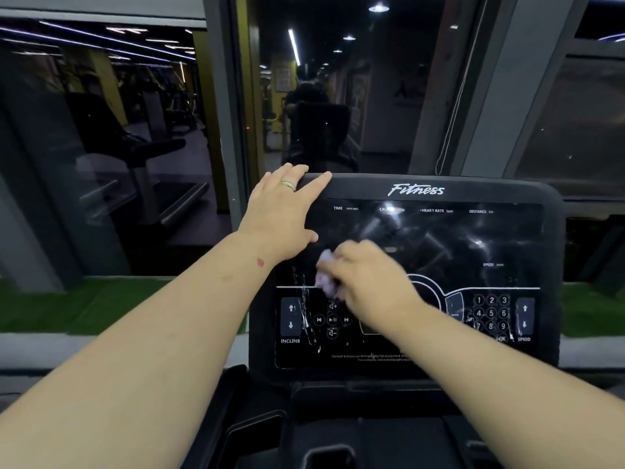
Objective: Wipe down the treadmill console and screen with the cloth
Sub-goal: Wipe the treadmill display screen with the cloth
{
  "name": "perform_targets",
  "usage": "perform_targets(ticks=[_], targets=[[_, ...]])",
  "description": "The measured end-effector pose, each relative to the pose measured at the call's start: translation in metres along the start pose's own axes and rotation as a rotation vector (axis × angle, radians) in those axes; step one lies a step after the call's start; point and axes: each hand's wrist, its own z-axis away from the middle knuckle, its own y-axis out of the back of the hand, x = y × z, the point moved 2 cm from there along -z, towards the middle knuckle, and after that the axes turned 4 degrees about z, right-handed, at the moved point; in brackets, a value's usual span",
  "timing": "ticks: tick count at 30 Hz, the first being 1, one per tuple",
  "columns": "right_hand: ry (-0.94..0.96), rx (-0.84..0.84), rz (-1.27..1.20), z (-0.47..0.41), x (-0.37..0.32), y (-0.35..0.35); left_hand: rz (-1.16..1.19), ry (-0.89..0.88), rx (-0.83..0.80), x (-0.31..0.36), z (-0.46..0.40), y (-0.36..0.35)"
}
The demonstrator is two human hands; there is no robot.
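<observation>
The black treadmill console (416, 190) fills the centre right, with its dark glossy screen (439, 238) above a button panel (490, 313). Wet streaks run down the panel's left side by the incline keys. My left hand (282, 211) rests flat on the console's top left corner, fingers straight, a ring on one finger. My right hand (368, 275) grips a small crumpled pale cloth (326, 274) and presses it against the lower left of the screen. The hand looks slightly blurred.
A glass wall (101, 147) stands just behind the console, reflecting the gym and ceiling lights. Another treadmill (142, 170) shows at the left. A green turf strip (84, 306) runs along the floor. Black trays (331, 445) lie below the console.
</observation>
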Motion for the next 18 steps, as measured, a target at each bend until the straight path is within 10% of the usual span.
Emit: perform_targets(ticks=[4, 9, 14, 18], targets=[[-0.32, 0.212, -0.07, -0.014, 0.008, 0.014, 0.003, 0.002, 0.014, -0.001, -0.001, -0.001], [0.159, -0.049, 0.029, 0.006, -0.02, -0.006, 0.01, -0.006, 0.017, -0.002, -0.001, -0.004], [-0.379, 0.138, -0.246, -0.018, -0.003, 0.035, 0.048, -0.006, 0.047, 0.002, 0.003, -0.002], [-0.338, 0.05, -0.349, 0.004, -0.034, 0.02, 0.263, 0.038, 0.176, 0.011, 0.032, -0.002]])
